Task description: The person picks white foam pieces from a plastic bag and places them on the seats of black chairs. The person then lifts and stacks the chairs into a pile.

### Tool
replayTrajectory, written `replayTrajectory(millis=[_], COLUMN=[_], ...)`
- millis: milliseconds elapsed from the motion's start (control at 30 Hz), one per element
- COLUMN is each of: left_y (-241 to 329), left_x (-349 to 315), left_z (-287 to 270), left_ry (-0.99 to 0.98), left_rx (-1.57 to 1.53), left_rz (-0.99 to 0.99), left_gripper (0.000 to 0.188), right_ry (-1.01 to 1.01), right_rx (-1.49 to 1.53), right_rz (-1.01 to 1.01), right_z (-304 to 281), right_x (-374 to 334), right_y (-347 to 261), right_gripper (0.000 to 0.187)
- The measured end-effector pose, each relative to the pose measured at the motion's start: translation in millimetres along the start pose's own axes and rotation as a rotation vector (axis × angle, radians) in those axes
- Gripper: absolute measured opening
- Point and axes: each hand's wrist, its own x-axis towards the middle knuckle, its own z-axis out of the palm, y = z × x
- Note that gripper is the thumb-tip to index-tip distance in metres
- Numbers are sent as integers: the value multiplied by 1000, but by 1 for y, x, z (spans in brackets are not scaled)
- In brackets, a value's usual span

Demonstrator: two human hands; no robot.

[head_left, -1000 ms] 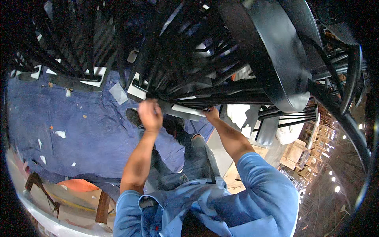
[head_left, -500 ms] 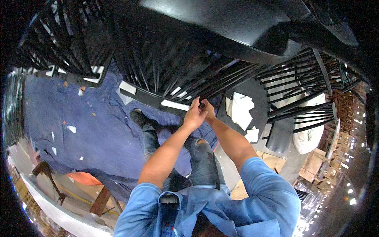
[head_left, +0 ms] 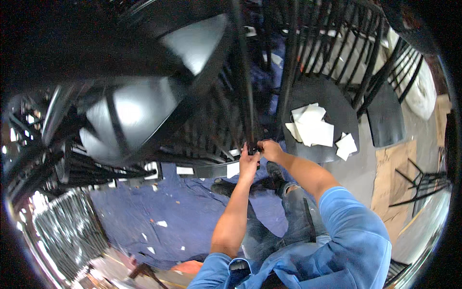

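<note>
both hands meet at the edge of a black spindle-backed chair

closest in, the person's blue shirt [head_left: 346,262] fills the lower right, with worn jeans [head_left: 296,212] beneath it; two bare forearms reach up to one shared spot. the left hand [head_left: 248,166] has its fingers bent upward, and the right hand [head_left: 272,151] comes in just beside it, thumb and fingers curled toward the same small dark area. whether they grasp the chair itself or some little dark part there, i cannot tell; the spot is too dark

the black chair [head_left: 207,172] lies directly at the hands and stretches away to their left, its thin spindles running upward. white pieces [head_left: 233,170] sit along its edge, the closest of them near the left hand. up and to the left, a glossy black panel [head_left: 137,108] catches the light

below the chair, dark shoes [head_left: 223,187] rest on a blue sheet [head_left: 134,219] dotted with scraps. right of the hands, a rounded black seat [head_left: 308,94] carries a loose white pile [head_left: 314,129]. farther off on the right are a second black seat [head_left: 386,115], a white bag [head_left: 421,98] and brown cardboard [head_left: 392,164]; far left stands a shiny wrapped stack [head_left: 72,231]
</note>
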Motion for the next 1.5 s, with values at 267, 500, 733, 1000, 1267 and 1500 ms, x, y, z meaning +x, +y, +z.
replayTrajectory(millis=[267,500,733,1000,1267,1500], left_y=[7,4,7,4,4,48], left_x=[-5,-4,-3,-23,-114,-169], left_z=[3,0,2,-3,-105,-204], left_ry=[3,70,51,-54,-218,286], left_rx=[-218,-158,-166,121,486,401], left_rz=[-12,-65,-82,-15,-127,207], left_gripper=[55,40,38,65,45,22], right_ry=[209,100,208,630,544,145], right_rx=[-39,121,226,186,431,470], right_rz=[-108,93,100,114,-53,-568], right_z=[14,7,13,-21,-39,-141], right_x=[2,4,12,-37,-123,-177], right_y=[9,0,2,-36,-125,-274], right_gripper=[31,17,12,36,12,11])
